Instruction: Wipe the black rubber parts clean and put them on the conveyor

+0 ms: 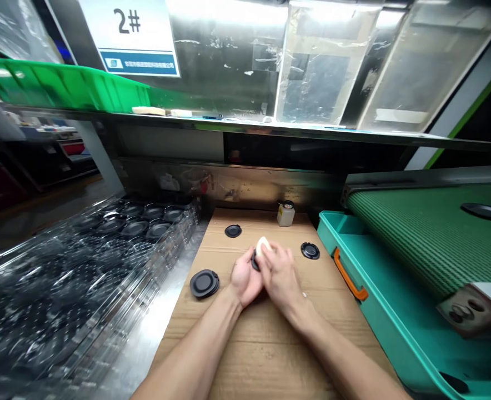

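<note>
Black disc [255,260] in L hand [245,280], over mid cardboard sheet [262,344]; mostly hidden by fingers, only a dark edge visible. L hand w/ palm turned up, curled round disc. R hand [279,275] closed w/ pinch grip on small white pad [262,244], right up against disc; can't tell exact contact pt. Hands close together, wrists angled inward, both forearms bare. On cardboard, L of hands: short stack of black discs [204,283], approx 2 or more, can't count for sure. Farther back, single round black piece [233,230], lying flat; another ring-edged black piece [310,250] to R, nr edge of sheet. At back, small whitish bottle [286,214] w/ dark cap, upright. Far L, on shiny metal counter [158,316]: clear plastic trays [104,289] w/ rows of round black parts. R side: teal bin [324,222] w/ orange handle [349,278], just beside cardboard; small dark item [454,382] at its near end. Partly above bin, green conveyor belt [416,233] w/ one black part [485,211] lying on top. Up top, metal shelf [270,129] w/ green crate [62,86] at L end, plus pale pads [148,110]; behind, sign [133,33] marked "2#".
</note>
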The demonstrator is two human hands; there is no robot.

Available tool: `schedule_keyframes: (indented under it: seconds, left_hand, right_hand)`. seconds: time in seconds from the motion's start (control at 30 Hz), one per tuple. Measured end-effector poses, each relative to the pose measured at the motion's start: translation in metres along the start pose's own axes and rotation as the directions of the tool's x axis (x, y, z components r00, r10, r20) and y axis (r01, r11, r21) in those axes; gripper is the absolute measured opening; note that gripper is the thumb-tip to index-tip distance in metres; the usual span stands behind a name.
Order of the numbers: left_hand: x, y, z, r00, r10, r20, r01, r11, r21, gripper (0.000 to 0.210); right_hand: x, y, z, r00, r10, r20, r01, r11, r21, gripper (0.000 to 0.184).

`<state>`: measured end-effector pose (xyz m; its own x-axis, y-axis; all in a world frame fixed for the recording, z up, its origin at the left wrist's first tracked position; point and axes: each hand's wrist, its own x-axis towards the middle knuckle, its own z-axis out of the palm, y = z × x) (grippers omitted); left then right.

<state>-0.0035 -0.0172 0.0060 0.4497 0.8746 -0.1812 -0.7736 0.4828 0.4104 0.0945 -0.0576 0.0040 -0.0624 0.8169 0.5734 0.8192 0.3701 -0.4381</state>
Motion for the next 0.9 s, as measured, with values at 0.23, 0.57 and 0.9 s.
schedule_keyframes:
  seconds: [0.23, 0.57, 0.9]
  left_hand:
    - [0.001, 0.0, -0.005, 0.999, 0.009, 0.049, -0.009, 1.0, -0.003, 0.035]
    - [0.004, 0.002, -0.007, 0.999, 0.028, 0.026, -0.029, 0.999, 0.039, 0.033]
    - [0.003, 0.004, -0.008, 1.0, 0.0, 0.008, 0.0, 0.997, 0.082, 0.031]
  right_hand:
    - [0.005, -0.001, 0.004, 0.999, -0.038, -0.033, 0.037, 0.999, -0.022, 0.035]
    - [0.005, 0.007, 0.006, 0.998, -0.051, -0.022, 0.049, 0.996, -0.076, 0.036]
    - [0.003, 0.009, 0.005, 0.994, -0.1, 0.038, 0.103, 0.99, -0.091, 0.038]
